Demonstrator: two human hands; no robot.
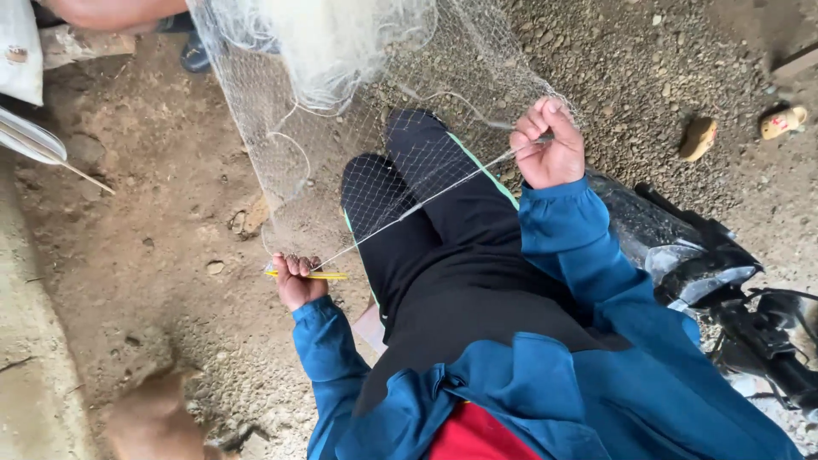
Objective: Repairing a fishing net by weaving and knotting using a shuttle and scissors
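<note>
A person in a blue jacket and black trousers sits over bare dirt ground (153, 255), with a pale fishing net (341, 111) hanging in front of the knees and draping down across the lap. The left hand (296, 281) is low beside the left knee, its fingers (294, 266) clenched around a thin yellow netting needle (317, 275) that lies roughly level and pokes out on both sides of the fist. From that fist a taut white cord (417, 204) runs diagonally up across the black trousers to the right hand (550, 145), which is raised near the right knee — its fingers (532, 126) are curled tight, pinching the cord and the edge of the net mesh between thumb and forefinger. The net itself is bunched thickly at the top of the view and spreads thinner over the legs, its lower edge touching the dirt just beside the left hand. To the right of the person lies a dark, shiny bundle of black plastic (699, 264) — close against the blue sleeve. Two small tan sandals (699, 136) rest well apart on the gravel at upper right. At the upper left edge, part of another person's limb (111, 13) shows, above a white sack (19, 51).
</note>
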